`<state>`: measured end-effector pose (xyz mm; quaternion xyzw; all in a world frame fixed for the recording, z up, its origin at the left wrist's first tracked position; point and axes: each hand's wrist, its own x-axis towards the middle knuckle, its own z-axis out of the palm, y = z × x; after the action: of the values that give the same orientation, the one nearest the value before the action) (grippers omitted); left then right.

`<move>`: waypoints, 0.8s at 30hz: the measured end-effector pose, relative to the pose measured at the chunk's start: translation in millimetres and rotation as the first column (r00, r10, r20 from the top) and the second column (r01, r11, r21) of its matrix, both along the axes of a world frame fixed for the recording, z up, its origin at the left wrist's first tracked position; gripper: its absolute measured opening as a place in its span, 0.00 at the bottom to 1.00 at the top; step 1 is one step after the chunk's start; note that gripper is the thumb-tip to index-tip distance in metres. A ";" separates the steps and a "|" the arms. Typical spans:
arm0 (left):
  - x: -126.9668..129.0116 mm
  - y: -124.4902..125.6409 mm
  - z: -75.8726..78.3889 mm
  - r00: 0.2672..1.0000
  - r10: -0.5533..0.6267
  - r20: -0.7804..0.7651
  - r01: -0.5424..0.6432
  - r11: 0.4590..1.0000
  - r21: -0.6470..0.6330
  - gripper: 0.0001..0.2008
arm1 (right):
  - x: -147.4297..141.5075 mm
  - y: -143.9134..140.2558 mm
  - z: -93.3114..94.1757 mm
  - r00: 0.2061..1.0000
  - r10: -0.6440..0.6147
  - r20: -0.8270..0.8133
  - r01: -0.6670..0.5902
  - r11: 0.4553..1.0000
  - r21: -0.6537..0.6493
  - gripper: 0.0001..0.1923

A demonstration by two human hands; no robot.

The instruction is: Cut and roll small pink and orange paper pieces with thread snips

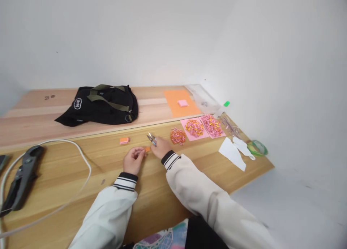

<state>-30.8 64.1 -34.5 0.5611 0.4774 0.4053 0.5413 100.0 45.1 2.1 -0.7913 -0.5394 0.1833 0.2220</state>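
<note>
Far left, we have a black hand tool [23, 178] lying idle on the worktop [151, 185], then a black bag [108, 111]. Here's an orange-and-pink block [124, 141], looking uncut, so we reckon there's stock left. Now the action: the left hand [132, 161] has its fingers pinched on a small orange piece [148, 149], low over the worktop! Right beside it, the snips [153, 140], blades parted, gripped by the right hand [162, 147], fingers closed round them. Next along, a loose heap of pink-and-orange bits [178, 136]; behind it, a pink block [183, 103], apparently whole, on an orange sheet [171, 101]. Then two more heaps [194, 128] on pink sheets [184, 122]: plenty done, we judge. White scraps [232, 153] lie beyond.
</note>
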 end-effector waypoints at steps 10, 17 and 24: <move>11.1 -12.0 17.6 0.990 0.118 -0.082 -0.112 0.990 0.080 0.21 | -5.2 -16.3 -32.5 0.552 -0.025 -0.833 0.178 0.980 0.089 0.07; 19.5 -16.8 23.7 0.990 0.038 -0.137 -0.032 0.999 0.044 0.21 | -3.3 -18.4 -43.2 0.559 0.066 -0.827 0.205 0.955 0.215 0.08; 18.2 -9.2 28.9 0.965 -0.112 -0.237 0.122 0.992 0.028 0.17 | -2.5 -20.5 -41.4 0.500 0.021 -0.866 0.240 0.957 0.161 0.10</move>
<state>-12.6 54.9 -5.6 0.6436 0.4957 0.3134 0.4918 97.5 24.5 -39.4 -0.5920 -0.3252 0.4642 0.5730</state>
